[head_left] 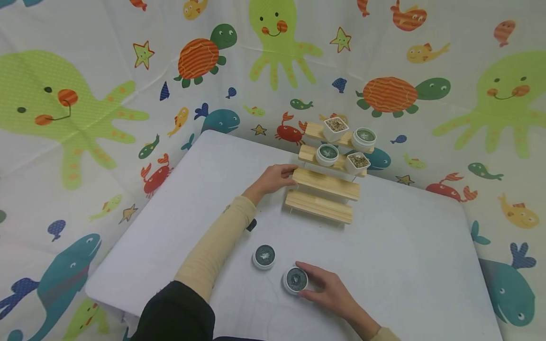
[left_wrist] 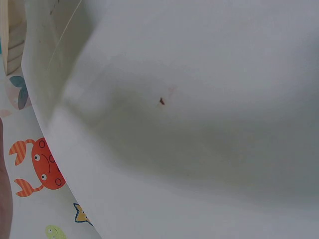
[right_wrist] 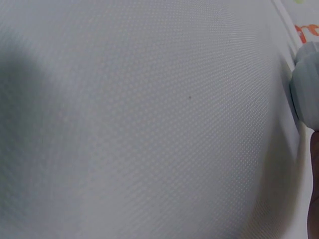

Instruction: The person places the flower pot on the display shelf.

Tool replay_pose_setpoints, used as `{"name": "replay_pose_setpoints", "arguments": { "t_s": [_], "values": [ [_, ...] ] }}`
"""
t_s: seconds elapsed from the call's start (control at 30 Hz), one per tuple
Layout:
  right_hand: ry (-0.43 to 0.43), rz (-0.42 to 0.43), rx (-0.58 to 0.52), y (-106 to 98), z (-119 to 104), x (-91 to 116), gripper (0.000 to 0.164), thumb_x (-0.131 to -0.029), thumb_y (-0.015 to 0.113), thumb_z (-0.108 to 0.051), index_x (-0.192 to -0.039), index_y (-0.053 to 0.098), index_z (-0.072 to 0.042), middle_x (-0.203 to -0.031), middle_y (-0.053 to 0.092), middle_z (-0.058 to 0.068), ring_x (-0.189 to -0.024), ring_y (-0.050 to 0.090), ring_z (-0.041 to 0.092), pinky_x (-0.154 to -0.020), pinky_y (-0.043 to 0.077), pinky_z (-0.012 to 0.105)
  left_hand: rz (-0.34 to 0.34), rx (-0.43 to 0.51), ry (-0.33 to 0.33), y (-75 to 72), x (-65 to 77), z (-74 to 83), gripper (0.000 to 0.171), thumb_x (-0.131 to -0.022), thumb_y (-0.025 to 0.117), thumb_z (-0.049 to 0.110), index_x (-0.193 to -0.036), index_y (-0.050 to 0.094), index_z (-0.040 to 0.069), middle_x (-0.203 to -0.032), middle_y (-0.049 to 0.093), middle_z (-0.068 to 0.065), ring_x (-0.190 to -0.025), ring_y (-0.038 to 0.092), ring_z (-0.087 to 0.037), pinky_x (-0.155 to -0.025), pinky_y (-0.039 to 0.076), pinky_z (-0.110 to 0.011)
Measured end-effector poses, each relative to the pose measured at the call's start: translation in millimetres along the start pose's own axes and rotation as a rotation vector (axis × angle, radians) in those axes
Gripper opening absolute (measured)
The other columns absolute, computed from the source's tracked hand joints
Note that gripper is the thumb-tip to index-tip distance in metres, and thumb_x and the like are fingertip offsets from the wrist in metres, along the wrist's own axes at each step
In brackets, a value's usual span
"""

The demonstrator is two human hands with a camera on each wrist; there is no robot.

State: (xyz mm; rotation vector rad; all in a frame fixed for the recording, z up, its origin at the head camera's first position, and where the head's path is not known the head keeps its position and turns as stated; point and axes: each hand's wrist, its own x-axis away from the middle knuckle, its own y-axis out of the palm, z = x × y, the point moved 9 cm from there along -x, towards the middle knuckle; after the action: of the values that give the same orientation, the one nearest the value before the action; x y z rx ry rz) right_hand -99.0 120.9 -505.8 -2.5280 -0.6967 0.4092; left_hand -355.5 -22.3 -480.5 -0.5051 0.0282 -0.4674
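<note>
My left hand [head_left: 273, 180] grips the left end of a tiered wooden shelf stand [head_left: 326, 183], thumb and fingers at the third board from the top. Near the front of the table, my right hand [head_left: 330, 289] holds a small round white pot [head_left: 296, 280] with a dark green top, thumb on one side and fingers on the other. Just left of it stands a similar round pot [head_left: 264, 256]. The right wrist view catches white pots [right_wrist: 306, 89] at its right edge. In the left wrist view, only a strip of the hand [left_wrist: 5, 189] shows.
On the stand's two upper boards sit two square white pots [head_left: 357, 162] with grainy tops and two round green-topped pots [head_left: 364, 139]. The two lower boards are bare. A white cloth covers the table [head_left: 409, 265]; a sea-animal curtain [head_left: 324, 57] hangs behind it.
</note>
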Motion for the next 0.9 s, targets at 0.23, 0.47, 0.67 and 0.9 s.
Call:
{"name": "replay_pose_setpoints", "arguments": {
  "t_s": [0.23,0.47,0.67,0.9],
  "values": [
    [0.023,0.02,0.011,1.1,25.2,-0.6,0.062,-0.077,0.084,-0.022,-0.133,0.061,-0.011,-0.131,0.063,0.003,-0.122,0.058,0.021,-0.104,0.045,0.022,0.005,-0.001,-0.008,0.3,-1.0,-1.6,0.062,-0.091,0.072,0.02,-0.145,0.046,0.005,-0.149,0.046,-0.01,-0.132,0.049,-0.018,-0.104,0.045,-0.021],
    [0.109,0.066,-0.051,-18.2,30.1,-10.6,0.061,-0.08,0.081,-0.031,-0.134,0.06,-0.011,-0.133,0.061,-0.001,-0.125,0.055,0.017,-0.103,0.046,0.025,0.004,0.001,-0.002,0.3,-0.1,0.3,0.062,-0.09,0.072,0.019,-0.145,0.046,0.004,-0.148,0.046,-0.01,-0.132,0.05,-0.018,-0.104,0.045,-0.021],
    [0.232,0.125,-0.117,-39.9,34.8,-19.7,0.062,-0.081,0.08,-0.032,-0.137,0.057,-0.016,-0.138,0.057,0.001,-0.129,0.052,0.019,-0.103,0.045,0.025,0.004,-0.014,0.002,0.3,0.1,0.4,0.062,-0.09,0.072,0.02,-0.144,0.047,0.004,-0.148,0.046,-0.01,-0.132,0.049,-0.018,-0.104,0.045,-0.021],
    [0.338,0.216,-0.157,-69.4,35.7,-34.0,0.065,-0.081,0.081,-0.032,-0.137,0.056,-0.013,-0.139,0.056,0.006,-0.129,0.051,0.02,-0.104,0.044,0.026,0.009,-0.016,0.008,-0.5,1.8,2.3,0.061,-0.091,0.072,0.019,-0.144,0.047,0.004,-0.148,0.047,-0.011,-0.131,0.05,-0.019,-0.104,0.045,-0.02]
  ]
}}
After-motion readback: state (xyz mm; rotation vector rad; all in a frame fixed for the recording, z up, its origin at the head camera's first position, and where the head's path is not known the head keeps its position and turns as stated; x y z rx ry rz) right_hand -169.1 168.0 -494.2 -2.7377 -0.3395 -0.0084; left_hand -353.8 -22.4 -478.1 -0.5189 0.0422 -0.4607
